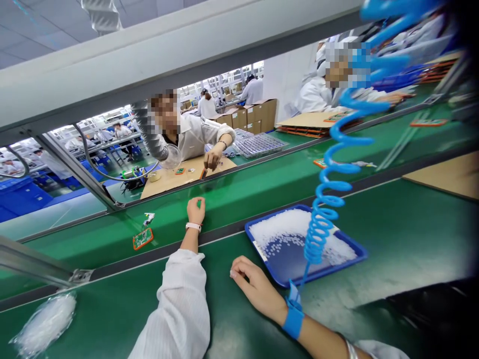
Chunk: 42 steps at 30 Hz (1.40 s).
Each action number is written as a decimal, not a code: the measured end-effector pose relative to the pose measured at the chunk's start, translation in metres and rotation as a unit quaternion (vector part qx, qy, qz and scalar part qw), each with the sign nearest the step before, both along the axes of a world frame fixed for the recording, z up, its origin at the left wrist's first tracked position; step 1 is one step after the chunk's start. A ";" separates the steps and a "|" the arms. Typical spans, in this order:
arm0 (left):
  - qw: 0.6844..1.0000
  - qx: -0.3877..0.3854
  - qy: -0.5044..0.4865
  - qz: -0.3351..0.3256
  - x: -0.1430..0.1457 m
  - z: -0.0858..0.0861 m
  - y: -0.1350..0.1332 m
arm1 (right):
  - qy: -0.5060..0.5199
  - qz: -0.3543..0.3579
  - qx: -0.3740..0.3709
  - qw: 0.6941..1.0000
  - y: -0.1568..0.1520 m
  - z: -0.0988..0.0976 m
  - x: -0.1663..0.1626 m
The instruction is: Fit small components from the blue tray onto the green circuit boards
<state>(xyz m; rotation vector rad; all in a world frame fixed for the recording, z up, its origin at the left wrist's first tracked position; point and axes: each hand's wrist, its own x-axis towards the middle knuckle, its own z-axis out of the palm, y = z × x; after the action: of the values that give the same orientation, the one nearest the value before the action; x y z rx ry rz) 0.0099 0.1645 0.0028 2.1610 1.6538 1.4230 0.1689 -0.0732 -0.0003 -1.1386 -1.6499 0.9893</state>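
My left hand [196, 211] reaches out over the bright green belt [232, 192]. Its fingers are bent, the thumb stands apart from them, and nothing shows between them. A wristband circles that wrist. Lower right, my right hand [258, 288] hovers or rests at the dark green bench [232, 319], left of a blue tray [279, 279]. Its fingers are curled in against the thumb; whatever they hold, if anything, is hidden. Many small white pieces [282, 224] lie in the tray. A blue wrist strap [294, 319] with a coiled cord [325, 199] is on my right wrist.
On the belt at left lie an orange-framed circuit board [142, 239] and a small white part [148, 218]. A plastic bag [47, 321] of white material sits lower left. Across the belt, a co-worker's hand [214, 157] holds a small dark item. The coiled cord hangs before the tray.
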 end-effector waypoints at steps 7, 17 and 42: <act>0.998 0.029 -0.048 -0.013 0.007 -0.003 -0.006 | -0.010 -0.012 0.004 1.000 0.000 0.001 -0.009; 0.994 0.034 -0.046 -0.095 0.045 -0.004 -0.053 | 0.019 -0.025 0.006 0.999 -0.003 0.000 -0.010; 0.986 -0.031 -0.005 -0.161 0.078 -0.010 -0.097 | 0.001 0.018 -0.012 1.000 -0.024 0.002 -0.040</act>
<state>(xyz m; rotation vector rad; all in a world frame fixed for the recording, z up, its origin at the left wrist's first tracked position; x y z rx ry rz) 0.0879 0.0675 -0.0074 2.2540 1.2518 1.2697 0.1290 -0.0977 0.0015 -1.1263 -1.6657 1.0357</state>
